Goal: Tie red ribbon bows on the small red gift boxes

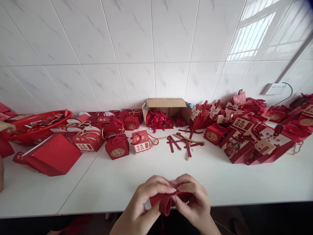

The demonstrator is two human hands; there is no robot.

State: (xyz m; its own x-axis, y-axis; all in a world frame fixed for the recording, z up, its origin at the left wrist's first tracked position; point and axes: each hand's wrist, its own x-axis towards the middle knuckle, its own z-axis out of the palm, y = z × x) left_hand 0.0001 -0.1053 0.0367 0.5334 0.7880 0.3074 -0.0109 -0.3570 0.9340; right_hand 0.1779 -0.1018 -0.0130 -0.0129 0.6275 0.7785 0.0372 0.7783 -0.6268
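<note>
Close to me at the table's front edge is a red paper gift box (pixel 154 199), mostly hidden behind my fingers. A dark red strap (pixel 166 205) loops out from its top toward me. My left hand (pixel 149 195) is closed, its fingers pinching the strap and the box's top edge from the left. My right hand (pixel 194 197) is closed too, with thumb and fingers pressed on the strap from the right. Both sets of fingertips nearly meet over the box. Several loose dark red and tan straps (pixel 188 148) lie crossed on the table beyond.
An open cardboard box (pixel 167 102) holding red ribbons stands against the tiled wall. Finished-looking red gift boxes (pixel 237 147) crowd the right; others (pixel 117 147) stand left. At far left, another person's hand (pixel 6 126) touches a red basin (pixel 68 114) of wrapped sweets.
</note>
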